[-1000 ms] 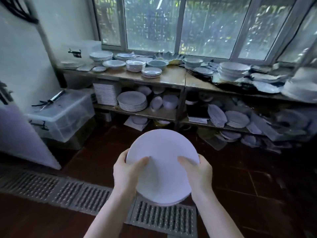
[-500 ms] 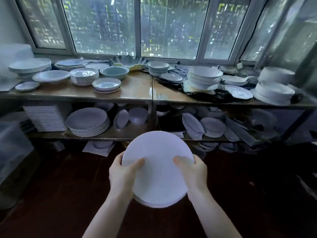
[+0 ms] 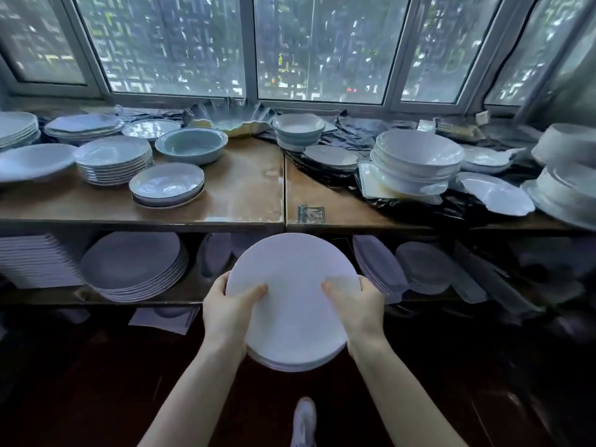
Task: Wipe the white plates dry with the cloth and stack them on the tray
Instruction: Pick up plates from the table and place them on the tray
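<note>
I carry a small stack of round white plates (image 3: 293,298) in front of me, just below the edge of the wooden shelf top (image 3: 245,201). My left hand (image 3: 225,314) grips the stack's left rim, thumb lying on the top plate. My right hand (image 3: 361,311) grips the right rim the same way. No cloth or tray shows in the view.
The shelf top holds stacked plates (image 3: 113,159), a rimmed plate (image 3: 167,183), a blue bowl (image 3: 192,150) and white bowls (image 3: 417,159) on black plastic. The lower shelf carries a plate stack (image 3: 135,266) and square plates (image 3: 35,259). Windows stand behind. My shoe (image 3: 304,421) is on the dark floor.
The view has turned right and come closer to the shelves; the plastic bins and floor grate have left the view. Both hands keep the same hold on the plate stack.
</note>
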{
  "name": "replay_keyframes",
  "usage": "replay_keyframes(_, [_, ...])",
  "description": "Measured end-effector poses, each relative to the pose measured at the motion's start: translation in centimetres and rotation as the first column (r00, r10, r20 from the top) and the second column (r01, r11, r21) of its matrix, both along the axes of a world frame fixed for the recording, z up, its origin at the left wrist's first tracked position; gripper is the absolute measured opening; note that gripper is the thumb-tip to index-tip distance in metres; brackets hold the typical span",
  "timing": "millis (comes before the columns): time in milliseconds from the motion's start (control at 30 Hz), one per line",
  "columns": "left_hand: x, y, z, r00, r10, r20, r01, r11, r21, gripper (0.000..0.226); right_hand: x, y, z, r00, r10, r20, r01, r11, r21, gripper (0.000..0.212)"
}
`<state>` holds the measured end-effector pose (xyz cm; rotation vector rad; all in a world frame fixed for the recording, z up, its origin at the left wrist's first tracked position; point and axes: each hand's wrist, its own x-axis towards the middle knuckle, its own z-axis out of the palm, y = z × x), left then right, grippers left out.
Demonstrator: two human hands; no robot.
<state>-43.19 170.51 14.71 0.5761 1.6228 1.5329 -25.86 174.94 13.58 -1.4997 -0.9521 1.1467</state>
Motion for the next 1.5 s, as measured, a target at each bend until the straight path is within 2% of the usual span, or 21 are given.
replay_keyframes(133, [-2.0,10.0,-0.9,0.999,0.033,-0.016,-0.034,0.999,-0.020,0.035,-1.9,10.5,-0.8,0.999,0.044,0.011,-0.044,0.999,-0.007,0.018])
replay_keyframes(433, [-6.5,28.6,-3.7,0.997,0.069,-0.029,-0.072,0.990,-0.123,0.032,-6.1,29.5,-2.7,0.988,0.138,0.066,-0.133,0.989,-0.064,0.022])
replay_keyframes(667, [-10.0,40.5,-8.7,0.999,0.034,0.018,-0.030,0.980,-0.197,0.035,-9.8,40.8,-7.1,0.986,0.109,0.123,-0.092,0.986,-0.142,0.021])
replay_keyframes(800, [-12.2,46.6,-11.2,0.998,-0.038,0.044,0.048,0.971,-0.235,0.046,-11.7,46.3,-9.5,0.983,0.074,0.169,-0.041,0.981,-0.191,0.024])
replay_keyframes(967, [-14.3,53.0,-14.3,0.995,-0.103,-0.003,0.097,0.951,-0.294,0.042,-13.5,52.2,-12.2,0.973,0.082,0.216,-0.017,0.957,-0.288,0.034])
replay_keyframes(1267, [-16.1,59.7,-16.2,0.971,-0.214,-0.108,0.165,0.923,-0.347,0.059,-15.3,58.1,-14.1,0.940,0.038,0.340,0.075,0.948,-0.311,0.037])
replay_keyframes(1500, [-16.9,61.5,-16.5,0.912,-0.328,-0.245,0.213,0.891,-0.401,0.044,-15.9,59.8,-14.8,0.919,0.056,0.391,0.088,0.936,-0.342,0.047])
